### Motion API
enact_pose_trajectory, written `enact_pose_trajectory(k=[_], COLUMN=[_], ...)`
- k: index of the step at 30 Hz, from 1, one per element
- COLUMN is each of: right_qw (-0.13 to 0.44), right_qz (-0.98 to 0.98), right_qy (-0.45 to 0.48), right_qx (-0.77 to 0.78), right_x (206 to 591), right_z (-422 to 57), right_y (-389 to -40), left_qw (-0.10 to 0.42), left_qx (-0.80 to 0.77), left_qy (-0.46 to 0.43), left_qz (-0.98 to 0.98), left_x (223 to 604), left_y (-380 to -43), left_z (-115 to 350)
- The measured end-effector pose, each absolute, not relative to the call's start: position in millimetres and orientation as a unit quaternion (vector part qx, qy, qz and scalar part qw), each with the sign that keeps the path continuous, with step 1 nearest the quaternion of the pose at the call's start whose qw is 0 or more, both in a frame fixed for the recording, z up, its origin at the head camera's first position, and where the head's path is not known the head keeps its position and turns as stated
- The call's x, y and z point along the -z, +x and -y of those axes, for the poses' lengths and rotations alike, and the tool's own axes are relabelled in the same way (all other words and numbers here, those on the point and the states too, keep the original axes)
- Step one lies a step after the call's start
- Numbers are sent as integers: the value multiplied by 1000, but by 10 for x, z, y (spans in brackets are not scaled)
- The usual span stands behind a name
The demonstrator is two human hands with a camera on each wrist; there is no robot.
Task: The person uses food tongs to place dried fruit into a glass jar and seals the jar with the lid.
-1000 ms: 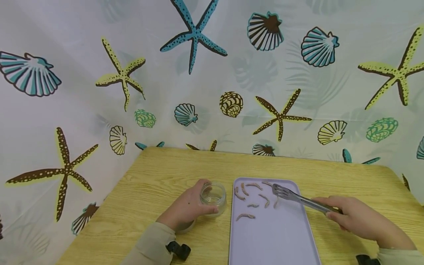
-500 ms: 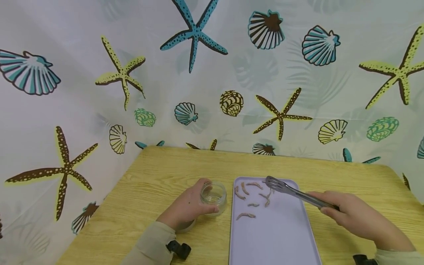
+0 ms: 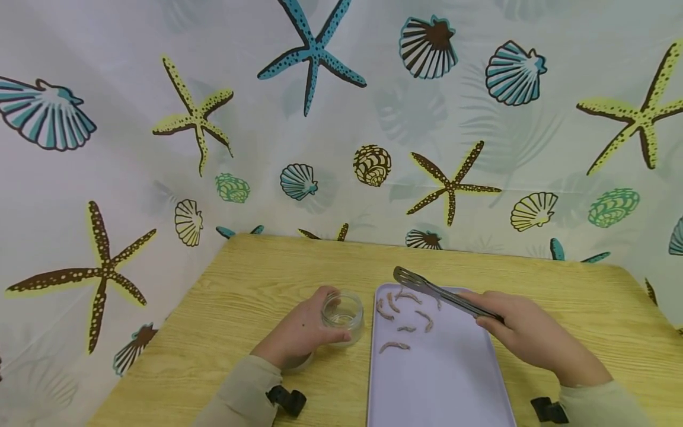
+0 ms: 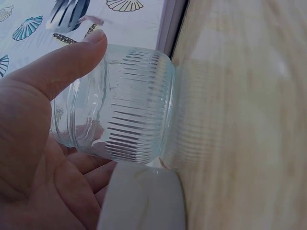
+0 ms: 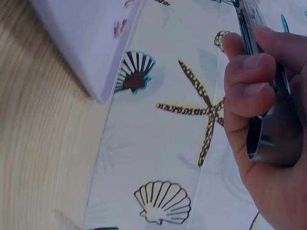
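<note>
Above the far left corner of the tray, the tongs hung slantwise, tips toward the jar's side. Curled fingers of the right hand gripped them along the handles. From the left wrist, a thin pinkish strip showed at the tips; blur hid how firmly it was nipped. More strips lay scattered over the tray's far left part. Left of the tray and just beside it, the jar stood upright on the table, the left hand clasping it with the thumb opposite the fingers. Below that hand was a pale object, partly hidden; whether it touched the jar could not be told.

Dropping the strip looked the likeliest mishap: it seemed light and narrow, and an eased squeeze or off-centre hold could let it slide out onto the table. Brought in too low, the tongs might have clipped the jar's rim, and smooth glass could slip or tip if the left hand slackened. Dipped early, the tips might also have dragged the strips beneath them out of place.
</note>
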State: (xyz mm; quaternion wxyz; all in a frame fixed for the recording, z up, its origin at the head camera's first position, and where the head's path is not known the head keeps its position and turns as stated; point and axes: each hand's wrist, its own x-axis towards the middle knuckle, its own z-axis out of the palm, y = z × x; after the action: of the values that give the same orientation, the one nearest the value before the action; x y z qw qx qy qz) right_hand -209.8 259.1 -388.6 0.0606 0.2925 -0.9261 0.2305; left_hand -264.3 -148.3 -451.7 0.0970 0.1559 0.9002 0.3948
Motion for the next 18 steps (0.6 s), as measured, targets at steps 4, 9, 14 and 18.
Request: enact_pose_trajectory(k=[4,9,14,18], right_qw=[62,63,57,42], right_qz=[922,916,909,910], right_qy=[305,324,346,349], right_qx=[-233,-229,-226,-221], right_x=[3833,3774,3766,3796], right_z=[-2419,-2197,-2033,-1976], right_y=[-2148,-2214,-2256,-2275], left_qw=[97,99,102,101], left_qx=[-395,-400,-401,-397], left_qy=[156,151,152,152], left_qz=[-900,-898,-897,-900], left_x=[4518,4503,4504,4521], left_y=[-2652,-2653,-2657,-2658], left_z=[1486,1488,1485,1479])
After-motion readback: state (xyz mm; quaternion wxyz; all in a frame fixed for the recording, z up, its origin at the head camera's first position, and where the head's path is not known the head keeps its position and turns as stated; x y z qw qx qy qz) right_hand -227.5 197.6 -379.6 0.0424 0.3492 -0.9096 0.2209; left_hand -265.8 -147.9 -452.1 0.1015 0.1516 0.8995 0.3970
